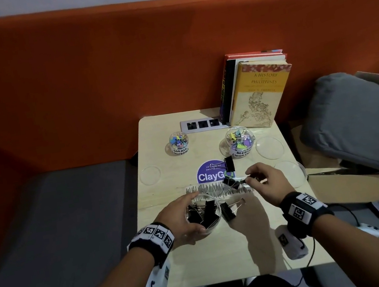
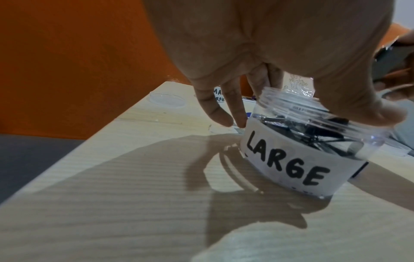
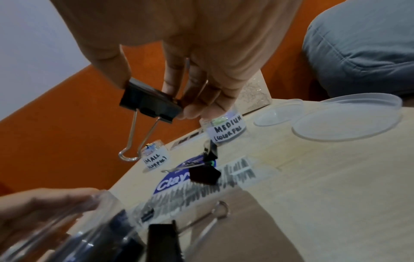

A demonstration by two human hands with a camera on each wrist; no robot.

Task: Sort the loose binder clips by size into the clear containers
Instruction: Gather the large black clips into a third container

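Right now the large black clips are being gathered, by my reading. At lower centre-left of the head view, the left hand [image 1: 183, 219] is curling thumb and fingers round the rim of the jar labelled LARGE [image 2: 289, 159], steadying it on the table [image 1: 203, 261]; several black clips are already lying inside. Just right of the jar, one loose black clip [image 1: 227, 211] is lying on the wood. Further right, at mid-frame, the right hand [image 1: 265, 180] is pinching another black binder clip [image 3: 150, 104] by its body and one handle, holding it clear of the table with the other wire handle dangling.

The next move is probably calling for carrying that clip leftward over the open mouth and letting go, without knocking the rim.

Two more black clips [image 1: 229, 164] are waiting near the purple sticker [image 1: 207, 175]. Behind, the small jar [image 1: 179, 143] and medium jar [image 1: 240, 140] of coloured clips are standing open, clear lids [image 1: 269, 148] lying beside them, and books [image 1: 260, 91] are standing at the upper right. Nothing appears to be blocking the path.
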